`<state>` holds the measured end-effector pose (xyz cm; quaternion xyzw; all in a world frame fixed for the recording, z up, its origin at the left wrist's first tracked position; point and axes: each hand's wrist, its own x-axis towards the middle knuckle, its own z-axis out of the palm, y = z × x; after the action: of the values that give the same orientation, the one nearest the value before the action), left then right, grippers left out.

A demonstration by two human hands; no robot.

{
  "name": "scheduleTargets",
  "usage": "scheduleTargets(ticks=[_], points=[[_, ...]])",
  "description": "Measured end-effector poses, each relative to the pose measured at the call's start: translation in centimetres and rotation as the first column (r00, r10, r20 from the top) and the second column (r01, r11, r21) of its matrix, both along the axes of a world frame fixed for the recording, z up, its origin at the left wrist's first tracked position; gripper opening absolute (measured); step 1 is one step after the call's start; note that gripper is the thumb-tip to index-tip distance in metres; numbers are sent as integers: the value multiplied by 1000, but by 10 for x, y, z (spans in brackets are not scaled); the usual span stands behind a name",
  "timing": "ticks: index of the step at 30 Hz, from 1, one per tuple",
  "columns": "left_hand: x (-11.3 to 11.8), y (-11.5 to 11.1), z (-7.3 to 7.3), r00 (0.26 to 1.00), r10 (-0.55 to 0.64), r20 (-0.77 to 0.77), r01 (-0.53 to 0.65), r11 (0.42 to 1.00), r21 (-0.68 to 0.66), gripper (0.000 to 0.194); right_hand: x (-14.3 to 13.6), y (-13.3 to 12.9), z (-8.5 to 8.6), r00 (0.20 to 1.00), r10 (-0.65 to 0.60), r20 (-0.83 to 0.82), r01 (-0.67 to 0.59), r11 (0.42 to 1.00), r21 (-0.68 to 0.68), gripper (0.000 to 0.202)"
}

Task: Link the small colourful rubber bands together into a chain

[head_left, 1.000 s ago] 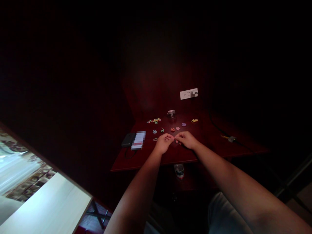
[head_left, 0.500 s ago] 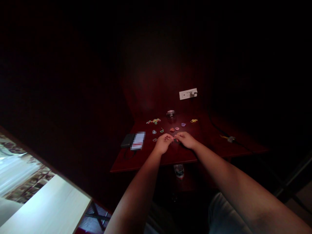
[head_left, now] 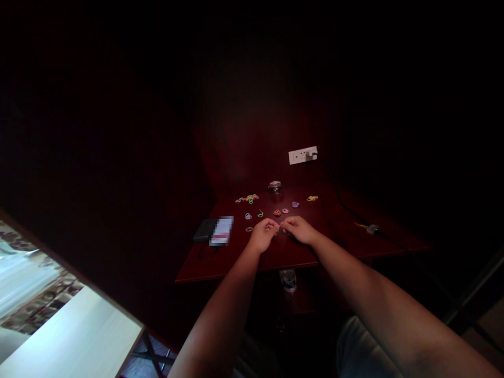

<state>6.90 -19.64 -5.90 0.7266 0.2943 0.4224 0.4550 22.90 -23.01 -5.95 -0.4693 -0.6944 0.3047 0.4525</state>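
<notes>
Left hand (head_left: 263,234) and right hand (head_left: 300,230) pinch narrow, almost tip to tip, near the tabletop's (head_left: 230,261) front edge; can't tell from here if they hold anything. Orange bands (head_left: 277,212), pink bands (head_left: 285,211) lie just beyond, back-edge side.

From where I stand, the desk (head_left: 342,226) looks like smooth wood with a low gloss, the jar (head_left: 276,191) clear and shiny, glass or plastic undetermined, the socket plate (head_left: 295,157) smooth plastic, the coloured bands (head_left: 277,212) matt, material unresolved, and the trousers (head_left: 362,346) matt cloth.
</notes>
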Motion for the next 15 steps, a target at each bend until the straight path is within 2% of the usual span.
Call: scheduleTargets(ticks=[3,9,15], points=[[0,-1,0,1000,12,5,-12,1000,-4,15,-1,-1,0,998,8,-58,-10,999,-36,35],[-1,3,-2,999,30,27,-31,1000,3,14,-1,1,0,981,-14,-193,9,1000,-25,27],[-1,2,-1,999,26,20,-26,1000,1,13,-2,2,-1,968,-7,-253,-4,999,-44,25]])
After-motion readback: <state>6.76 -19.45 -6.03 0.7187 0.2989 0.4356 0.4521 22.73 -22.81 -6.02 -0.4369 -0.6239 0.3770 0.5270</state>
